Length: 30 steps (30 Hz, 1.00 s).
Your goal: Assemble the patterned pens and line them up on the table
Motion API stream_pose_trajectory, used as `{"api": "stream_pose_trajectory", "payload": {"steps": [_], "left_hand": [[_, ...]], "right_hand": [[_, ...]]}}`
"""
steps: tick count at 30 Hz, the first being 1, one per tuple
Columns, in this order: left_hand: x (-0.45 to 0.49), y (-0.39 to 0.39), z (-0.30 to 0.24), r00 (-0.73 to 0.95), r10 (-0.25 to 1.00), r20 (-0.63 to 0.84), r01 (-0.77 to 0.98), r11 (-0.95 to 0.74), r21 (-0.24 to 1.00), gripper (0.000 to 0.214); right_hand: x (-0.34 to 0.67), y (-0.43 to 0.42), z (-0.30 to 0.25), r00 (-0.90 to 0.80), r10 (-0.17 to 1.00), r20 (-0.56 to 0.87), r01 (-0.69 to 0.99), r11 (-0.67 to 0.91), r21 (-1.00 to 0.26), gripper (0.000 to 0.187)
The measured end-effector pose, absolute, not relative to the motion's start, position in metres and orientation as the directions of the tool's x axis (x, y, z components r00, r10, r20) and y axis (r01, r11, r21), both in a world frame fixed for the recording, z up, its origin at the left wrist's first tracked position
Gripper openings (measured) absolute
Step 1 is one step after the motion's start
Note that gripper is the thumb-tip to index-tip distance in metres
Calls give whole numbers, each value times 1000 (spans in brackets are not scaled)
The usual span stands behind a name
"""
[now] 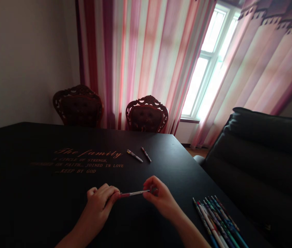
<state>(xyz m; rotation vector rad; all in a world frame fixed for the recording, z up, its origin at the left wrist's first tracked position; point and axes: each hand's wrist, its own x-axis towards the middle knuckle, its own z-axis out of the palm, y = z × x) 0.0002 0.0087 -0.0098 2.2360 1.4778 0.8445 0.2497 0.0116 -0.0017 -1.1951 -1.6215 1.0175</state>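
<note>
While hands grip one pen, pencils lie nearby.

Two hands are in view, the left hand and the right hand, with one pen between them. Two more pens lie apart at 12 o'clock from the hands: one pale pen and one dark pen. At 4 o'clock, one bundle of patterned pens lies side by side on the one black worktop; roughly seven, the exact count unclear. Two carved chairs stand at 12 o'clock: one and another. One dark armchair stands at 3 o'clock.
</note>
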Motion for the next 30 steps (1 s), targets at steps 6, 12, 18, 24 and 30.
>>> {"api": "stream_pose_trajectory", "payload": {"steps": [6,12,18,24,30], "left_hand": [[1,7,-9,293,907,303,717,-418,558,26],[-4,12,-10,211,929,304,771,-349,532,26],[-10,15,-7,207,886,416,824,-387,414,11],[-10,15,-12,224,914,338,857,-350,379,9],[-3,12,-12,304,886,350,779,-442,444,18]], "right_hand": [[246,13,-9,-208,972,108,216,153,-964,26],[260,17,2,-64,980,189,166,198,-966,21],[277,17,18,-5,960,279,299,267,-916,19],[267,9,23,-47,936,349,465,330,-821,13],[258,8,17,-98,964,249,227,265,-937,21]]}}
